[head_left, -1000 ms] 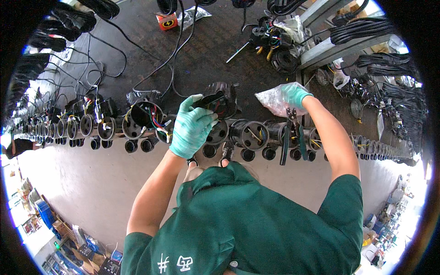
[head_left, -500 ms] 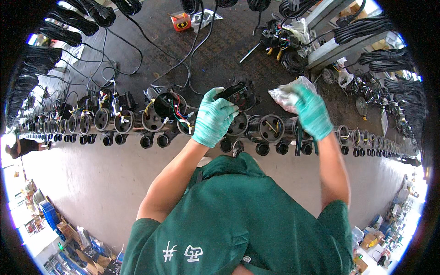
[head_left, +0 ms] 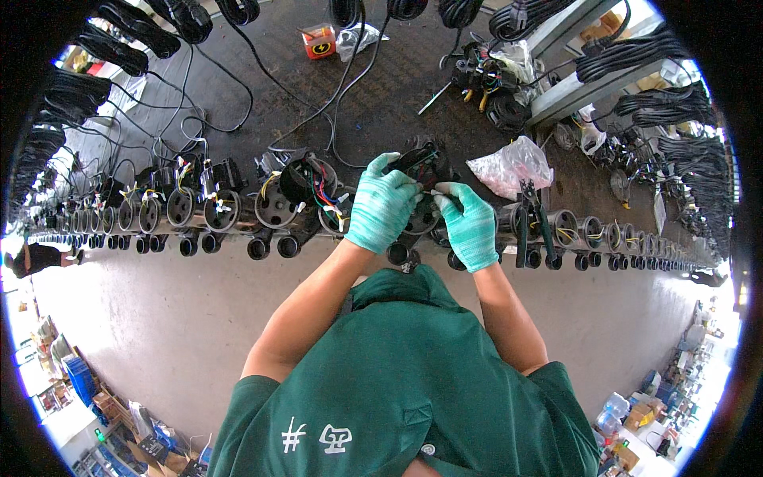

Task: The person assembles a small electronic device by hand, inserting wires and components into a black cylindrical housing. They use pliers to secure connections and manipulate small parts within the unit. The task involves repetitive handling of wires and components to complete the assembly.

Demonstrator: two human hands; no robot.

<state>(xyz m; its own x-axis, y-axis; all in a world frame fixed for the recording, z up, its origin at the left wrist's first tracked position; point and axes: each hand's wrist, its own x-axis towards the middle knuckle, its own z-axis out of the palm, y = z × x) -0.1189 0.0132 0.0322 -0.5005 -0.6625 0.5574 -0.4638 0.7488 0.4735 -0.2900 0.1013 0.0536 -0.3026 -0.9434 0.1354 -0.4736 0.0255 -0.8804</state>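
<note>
Right gloved hand [head_left: 470, 226]: at 1.0 s ago on the clear plastic bag [head_left: 513, 168]; at 0.5 s, blurred, over its near edge; now off it and just beside the left gloved hand [head_left: 381, 208], fingertips at the near side of the black housing [head_left: 433, 163]. Anything pinched there too small to identify. Right forearm swung inward from far right. Bag fully uncovered. Wire stripper [head_left: 524, 230], mostly hidden at 0.5 s, visible again.
</note>
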